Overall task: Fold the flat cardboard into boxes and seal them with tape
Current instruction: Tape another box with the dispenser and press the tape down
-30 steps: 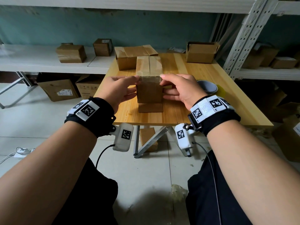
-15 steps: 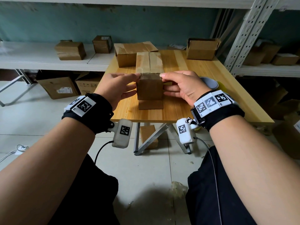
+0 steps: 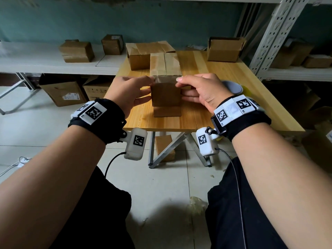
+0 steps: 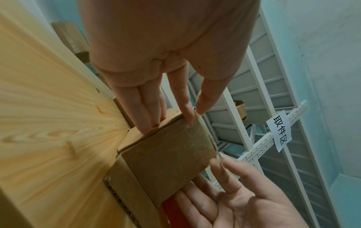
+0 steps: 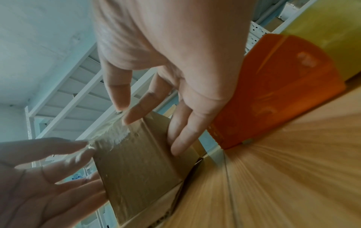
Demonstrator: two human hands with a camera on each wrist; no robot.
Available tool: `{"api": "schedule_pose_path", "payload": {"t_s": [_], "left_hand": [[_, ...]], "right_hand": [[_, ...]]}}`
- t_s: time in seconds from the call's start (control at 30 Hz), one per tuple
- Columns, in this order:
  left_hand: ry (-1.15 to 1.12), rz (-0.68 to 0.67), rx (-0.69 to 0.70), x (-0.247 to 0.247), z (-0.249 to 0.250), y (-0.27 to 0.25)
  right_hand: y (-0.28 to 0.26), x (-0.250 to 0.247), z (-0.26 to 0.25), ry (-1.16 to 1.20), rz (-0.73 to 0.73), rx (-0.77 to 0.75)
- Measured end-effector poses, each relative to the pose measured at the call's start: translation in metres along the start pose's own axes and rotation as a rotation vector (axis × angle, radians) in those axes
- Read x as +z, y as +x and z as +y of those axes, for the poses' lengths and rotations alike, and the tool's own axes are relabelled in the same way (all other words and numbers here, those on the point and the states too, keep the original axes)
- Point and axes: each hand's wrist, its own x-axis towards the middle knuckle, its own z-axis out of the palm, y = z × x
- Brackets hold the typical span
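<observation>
A small cardboard box [image 3: 166, 94] stands upright on the wooden table [image 3: 206, 119], its bottom flap [image 3: 168, 111] lying flat toward me. Clear tape [image 3: 165, 79] runs over its top and down the near face. My left hand [image 3: 129, 92] lies with straight fingers against the box's left side, forefinger tip at the top near corner. Opposite it, my right hand [image 3: 199, 90] does the same on the right side. The left wrist view shows the box [image 4: 168, 154] between both hands. The right wrist view shows wrinkled tape [image 5: 115, 135] on its upper edge.
An orange tape dispenser [image 5: 273, 92] sits just right of my right hand. A larger taped box [image 3: 143, 53] and an open box [image 3: 224, 51] stand at the table's far side. Boxes fill the left shelf [image 3: 77, 51]; a metal rack [image 3: 269, 33] rises at right.
Both hands have stayed against the box's sides with fingertips at its top near edge. The box has not moved; only the head view has shifted a little.
</observation>
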Motion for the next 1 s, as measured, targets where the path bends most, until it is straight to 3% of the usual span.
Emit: {"api": "schedule_pose_path", "payload": {"t_s": [0.57,1.0], "left_hand": [[0.013,-0.014,0.017,-0.001,-0.001,-0.001],[0.143,-0.044,0.208,-0.005,-0.007,-0.001]], "right_hand": [[0.003,-0.003,0.002,0.026,-0.018,-0.001],[0.008,-0.007,0.011,-0.002,-0.056,-0.074]]}}
